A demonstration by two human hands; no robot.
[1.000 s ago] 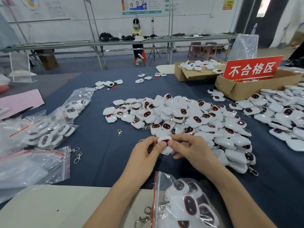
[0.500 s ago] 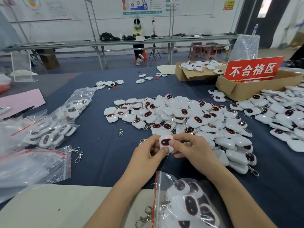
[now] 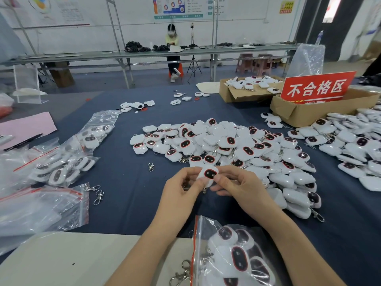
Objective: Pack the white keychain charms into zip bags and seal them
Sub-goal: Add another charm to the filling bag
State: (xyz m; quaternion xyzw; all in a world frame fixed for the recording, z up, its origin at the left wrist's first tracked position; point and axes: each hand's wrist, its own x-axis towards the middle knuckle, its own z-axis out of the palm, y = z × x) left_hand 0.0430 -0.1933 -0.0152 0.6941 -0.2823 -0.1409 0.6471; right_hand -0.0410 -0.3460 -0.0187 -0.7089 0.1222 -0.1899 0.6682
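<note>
A table under a dark blue cloth (image 3: 127, 203) fills most of the view. On it lies a big pile of white keychain charms (image 3: 237, 141), each with a dark oval face ringed in red. At the far right stands a cardboard box (image 3: 305, 114) with a red sign (image 3: 317, 88) that reads "不合格区" in white characters; the bottom of the sign is hidden behind the box wall. The posters on the back wall are too small to read. A zip bag (image 3: 233, 252) with a red seal strip lies at the near edge, partly filled with charms, and the frame cuts off its lower part. Just beyond it, the left hand (image 3: 181, 190) and the right hand (image 3: 241, 186) both pinch one white keychain charm (image 3: 209, 174) with curled fingertips, its face turned up.
</note>
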